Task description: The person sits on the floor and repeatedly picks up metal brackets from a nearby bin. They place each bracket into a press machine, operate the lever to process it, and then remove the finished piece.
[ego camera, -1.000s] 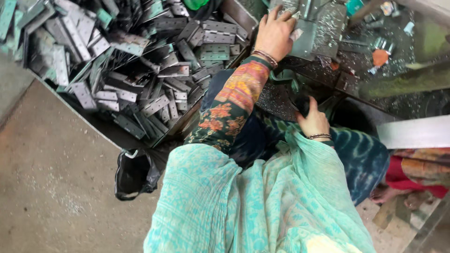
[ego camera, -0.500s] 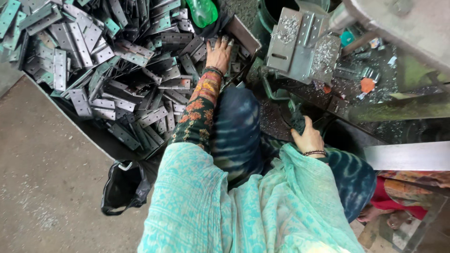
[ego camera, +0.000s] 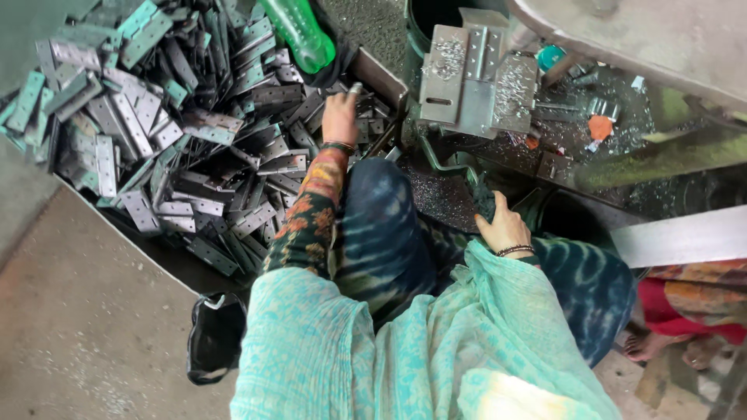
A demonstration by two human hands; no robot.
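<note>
Concrete floor (ego camera: 70, 327) filled the lower left, with a big heap of metal hinges (ego camera: 179, 140) spread across the upper left, grey and greenish plates piled every way. Left hand (ego camera: 341, 117) was stretched out over the heap's right edge, back up, fingers pointing away and down among the hinges, touching them; whether it gripped one could not be told, fingertips partly hidden. Bangle at the wrist, patterned sleeve (ego camera: 307, 218) running back to the body. A green bottle (ego camera: 299, 35) lay on the heap just beyond the left hand, tilted. Right hand (ego camera: 504, 227) was well apart from the heap, low by the knee, fingers curled around a dark handle (ego camera: 484, 204); grip looked closed. Just above it stood a metal fixture (ego camera: 475, 82) of grey plates dusted with shavings, on a dirty bench (ego camera: 622, 124) with small bits and an orange piece. A teal shawl (ego camera: 405, 350) covered the lap. A black bag (ego camera: 214, 338) sat on the floor, lower left, near the knee. Another person's bare foot (ego camera: 646, 346) showed at lower right.
</note>
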